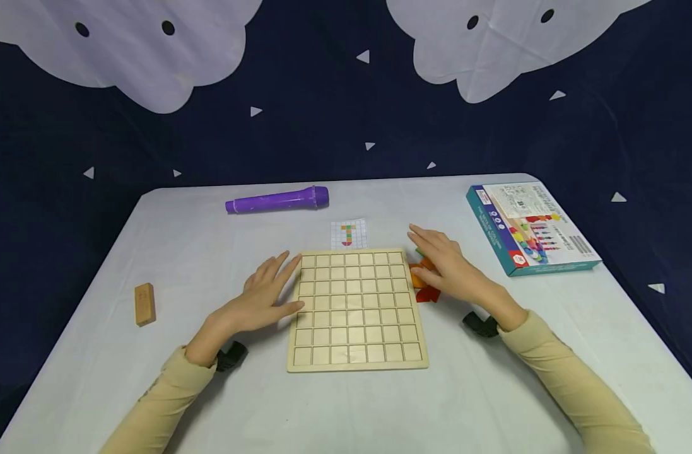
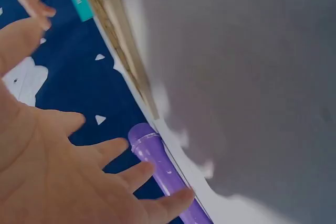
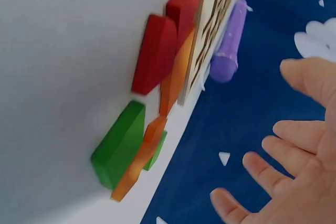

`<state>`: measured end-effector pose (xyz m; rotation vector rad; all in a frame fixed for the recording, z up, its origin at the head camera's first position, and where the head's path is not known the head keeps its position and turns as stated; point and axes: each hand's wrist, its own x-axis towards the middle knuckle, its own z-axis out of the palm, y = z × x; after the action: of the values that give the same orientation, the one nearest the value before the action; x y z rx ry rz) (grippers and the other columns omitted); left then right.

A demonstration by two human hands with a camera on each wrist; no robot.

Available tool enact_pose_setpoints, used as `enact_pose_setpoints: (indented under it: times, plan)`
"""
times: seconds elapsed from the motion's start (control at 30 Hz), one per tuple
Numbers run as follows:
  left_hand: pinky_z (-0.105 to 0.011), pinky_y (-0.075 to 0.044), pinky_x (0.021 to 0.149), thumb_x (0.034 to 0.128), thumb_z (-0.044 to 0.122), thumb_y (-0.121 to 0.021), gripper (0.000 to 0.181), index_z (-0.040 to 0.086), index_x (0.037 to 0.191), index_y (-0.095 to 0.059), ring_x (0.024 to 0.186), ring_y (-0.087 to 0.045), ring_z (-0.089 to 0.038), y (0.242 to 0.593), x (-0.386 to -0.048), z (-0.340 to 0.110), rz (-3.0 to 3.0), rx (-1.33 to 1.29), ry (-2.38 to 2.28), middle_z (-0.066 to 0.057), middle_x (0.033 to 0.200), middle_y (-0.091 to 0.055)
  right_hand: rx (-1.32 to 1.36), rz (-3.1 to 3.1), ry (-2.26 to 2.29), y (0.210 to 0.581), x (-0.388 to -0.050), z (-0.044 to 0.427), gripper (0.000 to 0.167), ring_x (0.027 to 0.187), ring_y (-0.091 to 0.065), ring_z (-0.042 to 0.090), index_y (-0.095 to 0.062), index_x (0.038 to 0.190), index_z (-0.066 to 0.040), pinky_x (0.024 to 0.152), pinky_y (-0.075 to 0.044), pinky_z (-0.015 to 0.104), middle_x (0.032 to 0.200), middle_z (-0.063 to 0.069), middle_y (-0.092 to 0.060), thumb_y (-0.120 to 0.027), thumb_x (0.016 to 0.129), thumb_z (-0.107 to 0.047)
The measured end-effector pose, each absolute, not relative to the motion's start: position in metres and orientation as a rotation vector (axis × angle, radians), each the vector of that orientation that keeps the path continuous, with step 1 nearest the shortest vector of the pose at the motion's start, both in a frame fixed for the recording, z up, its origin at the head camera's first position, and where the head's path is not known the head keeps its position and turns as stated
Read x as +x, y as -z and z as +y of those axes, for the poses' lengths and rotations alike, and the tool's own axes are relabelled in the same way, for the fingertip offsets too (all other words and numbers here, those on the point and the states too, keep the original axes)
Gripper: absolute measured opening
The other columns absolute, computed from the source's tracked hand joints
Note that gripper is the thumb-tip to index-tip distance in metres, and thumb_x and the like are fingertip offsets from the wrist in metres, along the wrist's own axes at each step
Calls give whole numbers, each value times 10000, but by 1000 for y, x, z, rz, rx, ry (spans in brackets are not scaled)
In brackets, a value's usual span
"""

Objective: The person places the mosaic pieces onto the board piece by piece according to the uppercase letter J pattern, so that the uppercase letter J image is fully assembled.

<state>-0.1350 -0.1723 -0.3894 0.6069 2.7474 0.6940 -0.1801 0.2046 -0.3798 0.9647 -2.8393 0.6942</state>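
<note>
A wooden grid board (image 1: 354,310) with bare square cells lies in the middle of the table. My left hand (image 1: 262,296) is at its left edge, fingers spread and holding nothing; whether the fingertips touch the rim I cannot tell. On the other side my right hand (image 1: 450,268) hovers with straight fingers over a small pile of coloured blocks. In the right wrist view the pile shows red blocks (image 3: 155,53), orange blocks (image 3: 139,161) and green blocks (image 3: 119,145). Just behind the board lies a pattern card (image 1: 348,234) with a coloured figure on a grid.
A purple microphone-shaped stick (image 1: 277,200) lies at the back left. To the left is a small wooden block (image 1: 144,304). A printed box (image 1: 535,227) lies flat at the back right. Behind the white table (image 1: 357,416) hangs a dark blue cloth (image 1: 323,88) with cloud shapes.
</note>
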Motion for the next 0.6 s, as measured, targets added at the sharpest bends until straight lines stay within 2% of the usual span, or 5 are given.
enact_pose_setpoints:
  times: [0.17,0.23,0.3,0.4,0.6]
  plan:
    - [-674,-183,1068,912,301,-572,784,85,1512,-115,1417,-122,-443,386,-136,-173,2706,577,-841,-239,1546,-140,837,-2757,-791,380,-183,213,483,1239,-445,346,-496,1318,29,1011,-365,540,1345,197,-504,-629,870,-95]
    - [-626,-261,1063,907,253,-583,734,21,1485,-194,1370,-259,-439,386,-137,-173,2708,552,-892,-265,1491,-271,762,-2762,-819,382,-185,216,400,1141,-518,330,-564,1245,29,953,-432,510,1242,190,-580,-626,864,-77]
    - [-569,-346,1034,898,209,-596,682,-23,1450,-269,1291,-395,-422,386,-139,-173,2713,524,-937,-270,1408,-399,693,-2786,-828,383,-187,220,338,1030,-567,310,-613,1180,26,872,-481,472,1146,181,-634,-629,858,-74]
    - [-468,-466,906,880,153,-618,612,-61,1392,-360,1094,-557,-349,389,-142,-173,2723,509,-986,-243,1220,-550,619,-2844,-806,384,-189,224,293,890,-578,275,-650,1120,27,775,-494,423,1027,169,-671,-634,847,-76]
    - [-236,-476,758,831,51,-645,544,-114,1309,-444,906,-599,-207,397,-148,-173,2641,512,-1123,-174,1025,-602,561,-2923,-779,388,-194,232,269,831,-568,259,-670,1069,45,751,-490,395,939,170,-672,-650,826,-70]
